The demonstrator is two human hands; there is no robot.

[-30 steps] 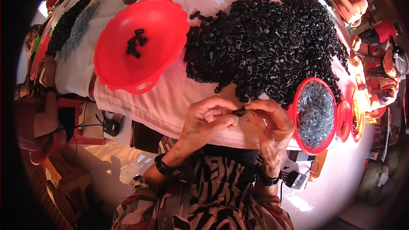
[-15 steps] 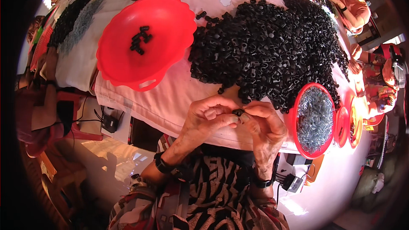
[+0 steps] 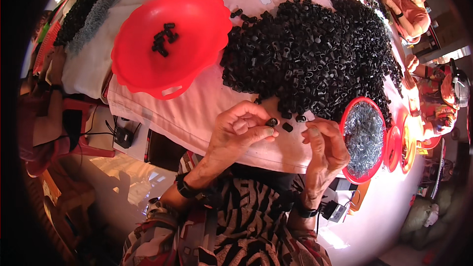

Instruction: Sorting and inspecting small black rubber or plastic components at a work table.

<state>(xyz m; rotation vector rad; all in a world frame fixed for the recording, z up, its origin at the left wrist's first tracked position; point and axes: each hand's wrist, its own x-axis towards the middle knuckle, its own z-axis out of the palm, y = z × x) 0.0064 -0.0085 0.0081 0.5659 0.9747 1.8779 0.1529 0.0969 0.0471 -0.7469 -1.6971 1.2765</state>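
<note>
Red plastic, mostly: the catalogue runs from the far left.

Dark and grey bristly strips (image 3: 86,17), laid along the far left edge of the counter (image 3: 197,113), which is covered in pale pink cloth.

Large red basin (image 3: 148,69), scalloped rim, holding a small cluster of finished black pieces (image 3: 163,39) near its middle. Only about a dozen lie there.

Left hand (image 3: 236,130), fingers curled close, pinching one small black ring-shaped part (image 3: 271,121) between thumb and forefinger, just off the counter's near edge.

Two or three loose black parts (image 3: 287,127) on the cloth between the hands.

Big heap of black tube-like parts (image 3: 310,54), spread across the middle of the counter, touching nothing red on its left side.

Right hand (image 3: 325,150), fingers bent inward with tips near together; whether they grip anything cannot be told.

Round red tray (image 3: 345,123) of small silvery metal bits (image 3: 363,138), just beside the right hand; further red dishes (image 3: 394,148) past it.

Judged by basin against heap, the work is barely begun; nearly the whole pile remains.
</note>
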